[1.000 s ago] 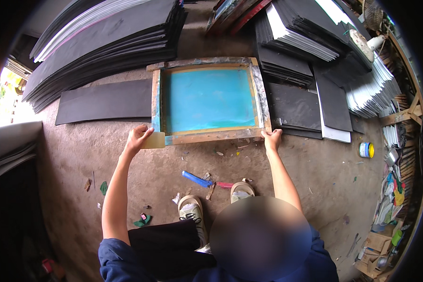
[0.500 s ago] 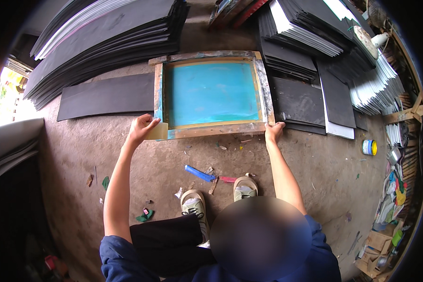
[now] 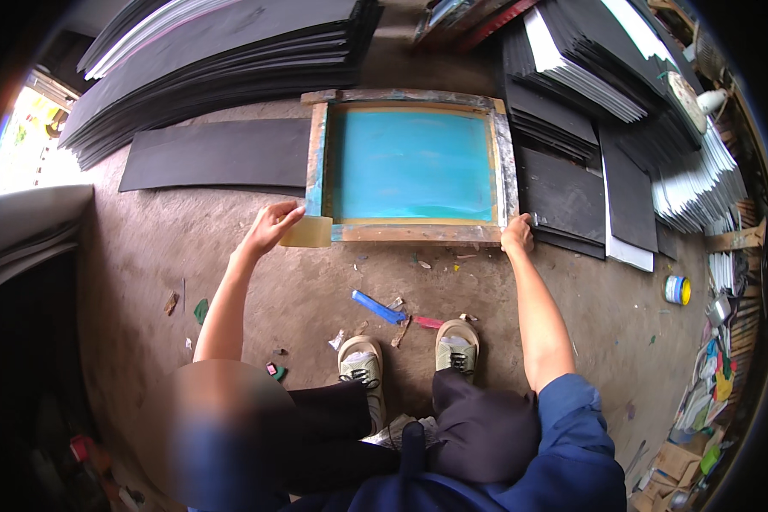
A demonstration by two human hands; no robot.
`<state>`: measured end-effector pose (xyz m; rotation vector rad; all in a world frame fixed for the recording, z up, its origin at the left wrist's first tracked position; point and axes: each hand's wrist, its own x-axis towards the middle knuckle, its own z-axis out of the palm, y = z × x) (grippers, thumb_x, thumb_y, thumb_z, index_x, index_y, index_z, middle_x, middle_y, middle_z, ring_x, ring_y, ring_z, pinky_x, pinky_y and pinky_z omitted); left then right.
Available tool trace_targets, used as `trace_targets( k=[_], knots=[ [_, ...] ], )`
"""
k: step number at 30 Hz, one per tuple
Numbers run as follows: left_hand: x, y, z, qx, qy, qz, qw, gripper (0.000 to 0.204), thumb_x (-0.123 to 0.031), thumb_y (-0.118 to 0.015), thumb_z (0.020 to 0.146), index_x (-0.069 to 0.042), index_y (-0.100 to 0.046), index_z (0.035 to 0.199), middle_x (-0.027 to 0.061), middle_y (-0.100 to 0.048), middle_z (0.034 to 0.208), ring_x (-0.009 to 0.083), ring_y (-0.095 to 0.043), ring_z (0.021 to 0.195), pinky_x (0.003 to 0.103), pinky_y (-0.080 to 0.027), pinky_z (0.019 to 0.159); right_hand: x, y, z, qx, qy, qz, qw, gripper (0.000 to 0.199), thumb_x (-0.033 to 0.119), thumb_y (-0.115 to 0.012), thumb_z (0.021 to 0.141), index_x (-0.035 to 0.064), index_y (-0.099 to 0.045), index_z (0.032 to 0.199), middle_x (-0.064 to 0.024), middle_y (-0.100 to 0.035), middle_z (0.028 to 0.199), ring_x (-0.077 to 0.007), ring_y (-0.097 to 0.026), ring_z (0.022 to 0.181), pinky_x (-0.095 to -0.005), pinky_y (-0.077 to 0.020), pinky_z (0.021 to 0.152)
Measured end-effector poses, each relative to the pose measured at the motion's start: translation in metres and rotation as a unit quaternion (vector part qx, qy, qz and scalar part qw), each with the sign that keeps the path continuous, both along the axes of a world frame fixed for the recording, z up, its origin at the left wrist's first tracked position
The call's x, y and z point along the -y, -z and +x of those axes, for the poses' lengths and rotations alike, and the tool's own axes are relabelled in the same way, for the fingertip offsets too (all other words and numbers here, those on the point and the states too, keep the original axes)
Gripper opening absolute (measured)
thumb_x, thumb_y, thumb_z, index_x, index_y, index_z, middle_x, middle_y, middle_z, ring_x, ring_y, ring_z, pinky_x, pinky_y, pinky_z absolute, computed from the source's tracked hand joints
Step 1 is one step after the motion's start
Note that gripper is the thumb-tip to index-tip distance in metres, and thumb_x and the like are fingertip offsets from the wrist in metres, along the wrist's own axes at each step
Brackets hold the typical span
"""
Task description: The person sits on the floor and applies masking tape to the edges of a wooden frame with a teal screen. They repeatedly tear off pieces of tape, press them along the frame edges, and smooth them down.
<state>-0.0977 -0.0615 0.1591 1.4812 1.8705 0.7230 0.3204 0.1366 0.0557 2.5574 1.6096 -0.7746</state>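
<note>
A wooden screen-printing frame [image 3: 418, 232] with blue-green mesh [image 3: 410, 166] lies in front of me, its wood smeared with paint. At its near left corner my left hand [image 3: 273, 224] is closed on the left end of a translucent yellowish squeegee [image 3: 307, 232], which overlaps the frame's corner. My right hand [image 3: 517, 235] grips the near right corner, fingers curled round the wood. What lies under the mesh is hidden.
Black sheets [image 3: 218, 154] lie left of the frame, and tall stacks of black sheets [image 3: 222, 51] stand behind them. More black stacks [image 3: 563, 183] are at the right, near a yellow-and-blue tin [image 3: 677, 290]. Scraps, including a blue strip [image 3: 378, 305], litter the floor.
The view has shifted, so the scene sits further right. My right hand's fingers are now curled more closely at the frame's corner. My left hand keeps the squeegee.
</note>
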Motion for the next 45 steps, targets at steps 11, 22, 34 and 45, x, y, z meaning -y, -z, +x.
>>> trace_targets(
  k=[11, 22, 34, 45],
  knots=[
    [-0.007, 0.011, 0.001, -0.112, 0.065, -0.002, 0.992, 0.044, -0.038, -0.041, 0.09, 0.001, -0.062, 0.084, 0.0175, -0.061, 0.068, 0.0327, -0.059, 0.063, 0.041, -0.047, 0.063, 0.007, 0.02, 0.036, -0.088, 0.098, -0.064, 0.989, 0.062, 0.041, -0.066, 0.078, 0.002, -0.036, 0.117, -0.0171, -0.059, 0.104, -0.0288, -0.063, 0.057, -0.0337, -0.0542, 0.041],
    [-0.001, 0.065, -0.013, -0.358, 0.098, -0.176, 0.912, 0.052, -0.052, -0.034, 0.091, -0.01, -0.065, 0.088, 0.0133, -0.063, 0.067, 0.0272, -0.065, 0.065, 0.039, -0.052, 0.056, -0.001, 0.038, 0.053, -0.1, 0.074, -0.075, 0.989, 0.066, 0.041, -0.066, 0.078, 0.0027, -0.029, 0.115, -0.0205, -0.055, 0.104, -0.0266, -0.057, 0.045, -0.038, -0.0487, 0.039],
    [-0.021, 0.101, 0.003, -0.443, 0.077, -0.216, 0.867, 0.081, -0.079, -0.044, 0.066, -0.003, -0.062, 0.087, 0.0082, -0.062, 0.064, 0.0207, -0.063, 0.062, 0.035, -0.048, 0.059, 0.009, 0.042, 0.061, -0.182, 0.093, -0.091, 0.975, 0.063, 0.046, -0.066, 0.077, 0.0011, -0.029, 0.104, -0.0121, -0.05, 0.075, -0.0239, -0.054, 0.042, -0.0382, -0.0483, 0.037],
    [-0.036, 0.113, -0.02, -0.234, 0.068, -0.282, 0.928, 0.071, -0.073, -0.059, 0.061, -0.017, -0.067, 0.104, 0.0084, -0.065, 0.097, 0.0246, -0.055, 0.104, 0.058, -0.025, 0.092, 0.012, 0.029, 0.066, -0.02, -0.172, 0.093, 0.98, 0.041, 0.032, -0.061, 0.082, 0.0014, -0.037, 0.095, -0.024, -0.059, 0.091, -0.0379, -0.061, 0.076, -0.0455, -0.0476, 0.064]
  ],
)
